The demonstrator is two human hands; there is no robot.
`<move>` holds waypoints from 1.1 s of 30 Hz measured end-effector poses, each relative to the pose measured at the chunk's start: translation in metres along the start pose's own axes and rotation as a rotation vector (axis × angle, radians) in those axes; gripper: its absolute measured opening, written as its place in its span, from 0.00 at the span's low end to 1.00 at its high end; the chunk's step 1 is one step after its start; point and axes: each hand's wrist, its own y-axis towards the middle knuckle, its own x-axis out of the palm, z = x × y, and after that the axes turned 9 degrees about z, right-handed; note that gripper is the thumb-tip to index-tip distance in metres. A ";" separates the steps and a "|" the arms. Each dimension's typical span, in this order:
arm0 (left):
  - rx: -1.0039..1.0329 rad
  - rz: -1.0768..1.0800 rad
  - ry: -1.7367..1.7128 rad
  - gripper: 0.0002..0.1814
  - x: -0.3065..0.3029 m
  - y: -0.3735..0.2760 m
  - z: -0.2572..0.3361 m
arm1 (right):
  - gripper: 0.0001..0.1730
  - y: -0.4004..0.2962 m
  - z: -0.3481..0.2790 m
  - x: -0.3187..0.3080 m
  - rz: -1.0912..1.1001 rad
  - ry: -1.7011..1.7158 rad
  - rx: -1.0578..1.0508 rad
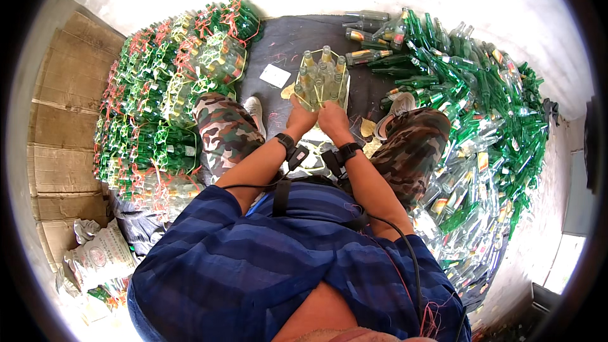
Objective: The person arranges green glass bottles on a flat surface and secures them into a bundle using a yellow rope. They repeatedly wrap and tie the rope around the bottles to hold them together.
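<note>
Several clear glass bottles (321,77) stand upright in a close bundle in front of me, with pale yellow plastic strapping around and between their necks. My left hand (300,117) is closed on the strapping at the near left side of the bundle. Close beside it, my right hand (333,118) grips the strapping at the near right side. The fingertips are partly hidden by the bottles and my knuckles. Loops of pale strap (313,154) lie between my legs, below my wrists.
Tied bundles of green and clear bottles (156,90) are stacked at the left. Loose bottles (475,118) are heaped along the right. A white card (275,75) lies on the dark ground sheet (280,33). Cardboard (69,128) lines the left wall, near a printed sack (102,251).
</note>
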 end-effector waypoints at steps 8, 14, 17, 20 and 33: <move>0.269 0.109 -0.101 0.51 -0.011 0.029 -0.011 | 0.16 0.007 0.007 0.017 0.071 0.136 -0.099; 0.328 0.062 0.036 0.52 -0.035 0.050 -0.007 | 0.15 0.012 0.001 0.038 0.059 0.165 -0.112; 0.291 0.054 0.008 0.50 -0.036 0.050 -0.007 | 0.15 0.013 -0.004 0.039 0.045 0.179 -0.098; 0.258 0.061 -0.082 0.46 -0.036 0.039 0.005 | 0.14 0.009 0.002 0.038 0.063 0.170 -0.094; 0.217 0.005 -0.038 0.52 -0.028 0.076 -0.018 | 0.11 -0.003 -0.021 0.036 0.129 0.173 -0.232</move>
